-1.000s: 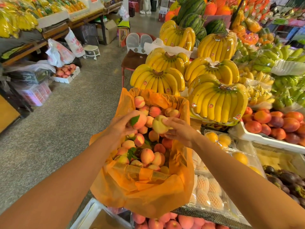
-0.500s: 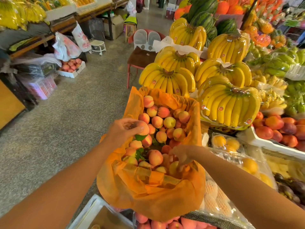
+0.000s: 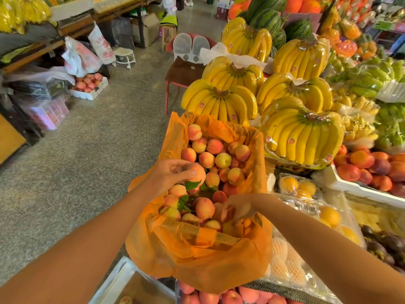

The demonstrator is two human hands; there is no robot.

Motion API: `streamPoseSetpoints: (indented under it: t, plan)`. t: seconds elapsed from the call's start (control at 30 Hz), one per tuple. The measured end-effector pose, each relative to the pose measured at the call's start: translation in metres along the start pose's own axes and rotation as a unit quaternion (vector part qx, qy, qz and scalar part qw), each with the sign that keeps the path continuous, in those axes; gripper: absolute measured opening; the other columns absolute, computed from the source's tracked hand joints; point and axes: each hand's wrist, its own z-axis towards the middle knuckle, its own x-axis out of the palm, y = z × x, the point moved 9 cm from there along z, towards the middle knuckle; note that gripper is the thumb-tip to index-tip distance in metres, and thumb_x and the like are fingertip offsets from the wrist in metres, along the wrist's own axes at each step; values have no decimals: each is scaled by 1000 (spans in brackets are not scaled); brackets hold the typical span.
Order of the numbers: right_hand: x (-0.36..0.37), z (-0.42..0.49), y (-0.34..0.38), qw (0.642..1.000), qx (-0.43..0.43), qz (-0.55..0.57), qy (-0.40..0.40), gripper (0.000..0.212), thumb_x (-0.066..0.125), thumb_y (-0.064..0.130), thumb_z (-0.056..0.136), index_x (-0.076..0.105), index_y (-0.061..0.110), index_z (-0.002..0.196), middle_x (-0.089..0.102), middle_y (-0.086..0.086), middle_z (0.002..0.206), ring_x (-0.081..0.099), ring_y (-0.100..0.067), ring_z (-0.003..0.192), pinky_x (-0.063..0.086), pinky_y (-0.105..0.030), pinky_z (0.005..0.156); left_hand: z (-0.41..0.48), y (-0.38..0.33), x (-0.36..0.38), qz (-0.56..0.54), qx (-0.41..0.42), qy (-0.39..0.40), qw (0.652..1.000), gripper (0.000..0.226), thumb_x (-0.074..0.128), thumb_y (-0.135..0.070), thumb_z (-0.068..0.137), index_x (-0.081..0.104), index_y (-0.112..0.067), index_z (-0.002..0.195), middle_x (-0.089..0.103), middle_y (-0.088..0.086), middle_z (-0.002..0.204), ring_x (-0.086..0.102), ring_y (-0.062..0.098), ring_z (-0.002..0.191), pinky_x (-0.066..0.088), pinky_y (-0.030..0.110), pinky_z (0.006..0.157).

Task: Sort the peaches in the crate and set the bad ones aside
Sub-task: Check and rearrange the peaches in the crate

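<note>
A speckled grey floor (image 3: 72,176) fills the view from seven to eleven o'clock, and wrapped banana bunches (image 3: 304,137) stack up from twelve to two o'clock. At the centre stands the crate (image 3: 197,266), draped inside and over its rim in orange plastic, with the peaches (image 3: 221,160) heaped loose in it. A white tray of nectarines (image 3: 370,170) lies at three o'clock of the crate, just below the bananas. The left hand (image 3: 168,175) reaches in over the crate's nine o'clock edge, its fingers and thumb curled round one peach (image 3: 199,175) at the top of the heap, with a green leaf (image 3: 191,184) just under that fruit. The right hand (image 3: 240,207) dips into the heap at the crate's four o'clock corner, fingers pointing down among the fruit; blur hides whether they grip anything, so I cannot tell
</note>
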Motion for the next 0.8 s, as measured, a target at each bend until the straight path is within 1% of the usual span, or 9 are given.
streamPoseSetpoints:
  t: [0.13, 0.3, 0.4, 0.5, 0.57, 0.63, 0.7, 0.73, 0.8]
  plan:
    - [-26, -17, 5, 976, -57, 200, -69, 32, 77, 14, 81, 67, 14, 112, 64, -3, 107, 60, -17, 104, 49, -24, 88, 1, -1, 8, -2, -14, 25, 1000, 24, 71, -16, 83, 68, -17, 107, 69, -6, 89, 67, -4, 77, 49, 11, 61]
    - [-63, -42, 18, 895, -156, 390, -149, 52, 74, 32, 80, 56, 22, 127, 65, -8, 123, 61, -21, 116, 47, -39, 102, 3, 2, 19, -4, -45, 58, 997, 32, 74, -19, 81, 67, -20, 112, 70, 2, 104, 67, 9, 93, 52, 16, 67]
    - [-71, -45, 32, 874, -186, 419, -159, 54, 70, 41, 81, 52, 30, 131, 60, -13, 127, 63, -26, 113, 50, -43, 99, 4, 4, 27, -12, -64, 72, 995, 34, 74, -20, 81, 60, -22, 112, 70, 8, 107, 69, 17, 96, 57, 24, 74]
    - [-78, -39, 39, 867, -199, 416, -189, 54, 73, 37, 78, 56, 28, 128, 52, -25, 128, 60, -35, 114, 54, -44, 92, 4, 4, 31, -32, -88, 72, 993, 44, 71, -25, 83, 51, -18, 121, 68, 14, 107, 71, 25, 89, 58, 27, 68]
    - [-78, -35, 39, 867, -205, 412, -189, 52, 75, 35, 77, 58, 27, 126, 52, -28, 124, 59, -38, 112, 55, -42, 90, 5, 5, 28, -3, -88, 80, 993, 43, 69, -32, 83, 54, -16, 120, 68, 12, 105, 72, 22, 83, 59, 29, 69]
    - [-76, -32, 38, 882, -202, 385, -182, 48, 76, 32, 77, 60, 27, 122, 55, -23, 119, 59, -34, 109, 53, -37, 90, 5, 4, 18, 44, -58, 84, 994, 41, 68, -49, 79, 65, -20, 108, 72, 8, 97, 72, 18, 84, 57, 38, 82]
    - [-71, -24, 40, 914, -190, 316, -168, 46, 77, 28, 81, 60, 27, 123, 55, -13, 123, 54, -28, 114, 47, -35, 95, 5, 1, -3, 147, 6, 40, 988, 39, 69, -59, 74, 70, -26, 95, 73, -1, 97, 68, 11, 93, 50, 43, 94]
    - [-66, -19, 42, 930, -182, 280, -157, 46, 76, 26, 82, 59, 27, 125, 54, -9, 125, 51, -24, 116, 44, -34, 97, 6, -1, -16, 223, 45, 3, 974, 34, 69, -58, 75, 71, -29, 92, 71, -5, 103, 64, 9, 100, 45, 43, 100]
    - [-57, -8, 50, 951, -168, 228, -127, 50, 76, 26, 82, 56, 26, 128, 50, -3, 129, 47, -18, 118, 42, -31, 99, 5, -2, -29, 363, 85, -32, 927, 27, 67, -53, 80, 71, -32, 95, 59, -3, 126, 48, 12, 125, 20, 37, 117]
